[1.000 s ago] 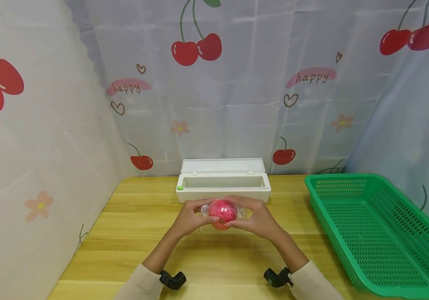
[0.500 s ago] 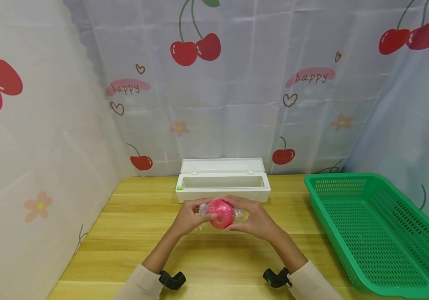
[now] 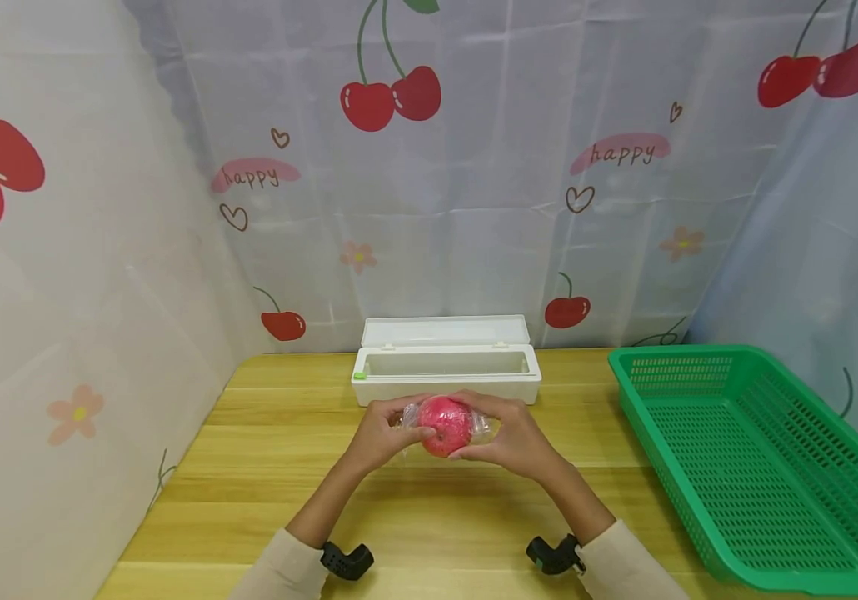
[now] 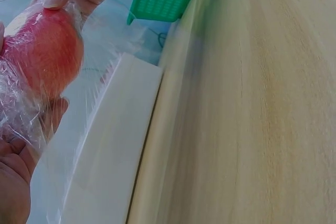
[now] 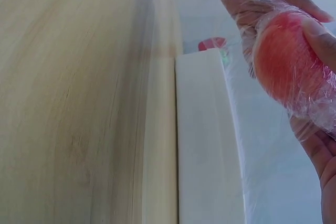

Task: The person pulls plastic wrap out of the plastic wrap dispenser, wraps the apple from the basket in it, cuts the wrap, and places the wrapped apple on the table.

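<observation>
A red apple (image 3: 447, 425) is held up over the table between both hands, in front of the white box. Clear plastic wrap (image 4: 21, 106) covers it, bunched and crinkled at both sides, with a loose sheet trailing off in the wrist views. My left hand (image 3: 380, 433) grips the apple from the left, its thumb on the near face. From the right, my right hand (image 3: 510, 435) holds it with fingers over the top and thumb beneath. The apple's dimpled end faces the head camera. Parts of the fingers are hidden behind the fruit and the wrap.
Behind the hands stands a long white box (image 3: 446, 390), its lid (image 3: 446, 332) raised, with a small green tab at its left end. A green perforated basket (image 3: 699, 467) sits on the right of the wooden table (image 3: 271, 450). Cherry-print curtains (image 3: 466, 208) hang behind and at both sides.
The apple has tilted and turned slightly between the hands, bringing its dimpled end more into view. Left and right fingers have shifted a little on it. Box and basket stay put.
</observation>
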### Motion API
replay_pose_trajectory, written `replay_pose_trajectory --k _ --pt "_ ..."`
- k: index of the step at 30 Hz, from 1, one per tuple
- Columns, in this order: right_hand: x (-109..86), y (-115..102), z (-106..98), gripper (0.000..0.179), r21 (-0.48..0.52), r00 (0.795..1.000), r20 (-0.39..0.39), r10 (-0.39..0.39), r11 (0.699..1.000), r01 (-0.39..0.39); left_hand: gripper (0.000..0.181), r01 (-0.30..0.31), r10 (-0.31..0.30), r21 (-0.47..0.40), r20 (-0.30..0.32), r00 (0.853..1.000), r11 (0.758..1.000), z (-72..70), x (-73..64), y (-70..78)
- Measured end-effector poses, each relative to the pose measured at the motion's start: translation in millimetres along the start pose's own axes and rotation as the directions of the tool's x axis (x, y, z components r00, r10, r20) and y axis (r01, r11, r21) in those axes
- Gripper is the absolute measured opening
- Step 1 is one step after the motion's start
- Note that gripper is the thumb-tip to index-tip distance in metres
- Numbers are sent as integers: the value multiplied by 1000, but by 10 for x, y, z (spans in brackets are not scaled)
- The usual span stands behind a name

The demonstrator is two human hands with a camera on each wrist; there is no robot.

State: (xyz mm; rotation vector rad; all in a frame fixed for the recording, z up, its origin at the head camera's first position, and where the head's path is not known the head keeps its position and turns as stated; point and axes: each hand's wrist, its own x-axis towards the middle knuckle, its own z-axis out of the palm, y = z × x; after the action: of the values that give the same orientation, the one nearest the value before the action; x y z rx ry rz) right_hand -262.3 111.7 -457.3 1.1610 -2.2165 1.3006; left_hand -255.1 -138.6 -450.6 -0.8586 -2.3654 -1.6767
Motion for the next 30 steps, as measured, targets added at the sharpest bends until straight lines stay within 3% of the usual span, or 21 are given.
replay_pose_trajectory --k 6,12,19,26,30 --pt "-8 3 -1 73 25 999 -4 52 998 -52 51 -116 118 56 -29 993 992 2 22 -4" --pt "-24 22 3 73 28 996 -10 93 995 -93 53 -277 283 110 -40 958 954 0 22 40" --pt "-17 33 -31 73 58 989 -15 148 987 -147 64 -336 343 145 -23 939 931 10 13 74" --pt "-26 45 -51 71 66 980 -4 201 978 -200 82 -381 386 212 18 922 900 28 57 -224" --pt "-32 49 -64 68 104 974 -4 226 969 -224 88 -413 412 222 54 910 883 28 73 -274"
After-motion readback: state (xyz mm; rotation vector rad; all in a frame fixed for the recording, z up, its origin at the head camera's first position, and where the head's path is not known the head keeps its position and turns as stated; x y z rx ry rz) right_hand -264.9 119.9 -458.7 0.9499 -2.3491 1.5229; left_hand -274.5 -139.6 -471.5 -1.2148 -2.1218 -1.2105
